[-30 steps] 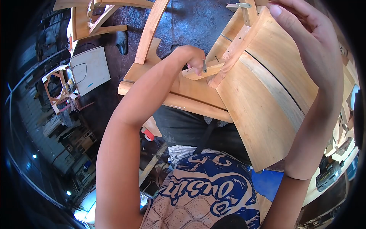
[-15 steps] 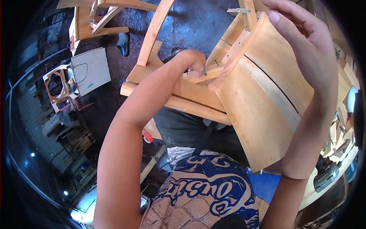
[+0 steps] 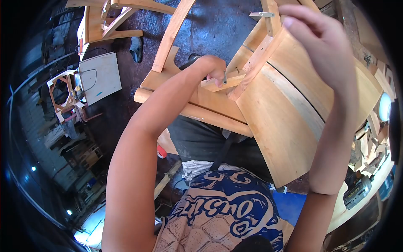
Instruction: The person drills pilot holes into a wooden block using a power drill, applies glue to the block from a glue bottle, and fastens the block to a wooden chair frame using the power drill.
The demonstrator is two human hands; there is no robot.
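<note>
My left hand [image 3: 213,69] is closed over the inner corner of a wooden chair frame [image 3: 218,101]. From its fingers pokes the tip of a small metal tool [image 3: 225,78] with a round, seemingly hollow end; the rest of it is hidden in the hand. A bolt [image 3: 237,70] sticks up from the wood just to the right. Over the slatted wooden panel [image 3: 281,122], my right hand [image 3: 321,42] is raised, slightly blurred, with curved fingers, thumb apart and nothing visible in it. Near its fingertips, a metal hinge-like bracket [image 3: 263,14] sits on an upright wooden piece.
A black cordless drill [image 3: 357,192] lies on the bench [image 3: 340,216] at right, near wood offcuts [image 3: 371,134]. Another wooden chair [image 3: 94,25] stands at upper left, by a grey shoe [image 3: 135,49]. A white board [image 3: 100,77] is further left.
My right hand has shifted a little left and down over the panel. The left hand stays in the same spot with the metal tool.
</note>
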